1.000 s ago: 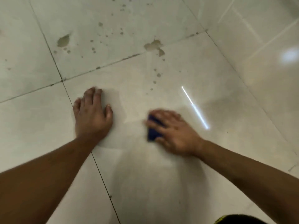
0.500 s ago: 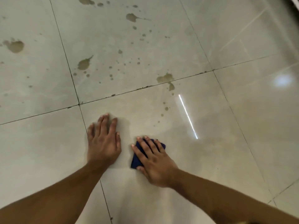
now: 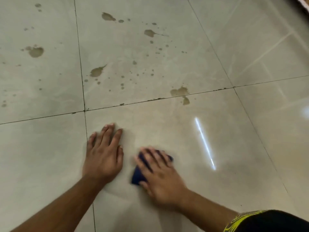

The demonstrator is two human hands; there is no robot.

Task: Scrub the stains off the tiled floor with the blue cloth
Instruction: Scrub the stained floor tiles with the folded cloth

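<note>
The cloth (image 3: 139,174), dark blue and folded, lies on the floor (image 3: 209,190) under the right hand (image 3: 160,176), whose fingers lie straight and spread across it, pressing it flat; this hand is blurred. Just beside it, the left hand (image 3: 103,154) rests palm down on the same tile, fingers straight and slightly apart. Brown stains (image 3: 179,92) dot the tiles farther off, well apart from the cloth. There are no containers in view.
</note>
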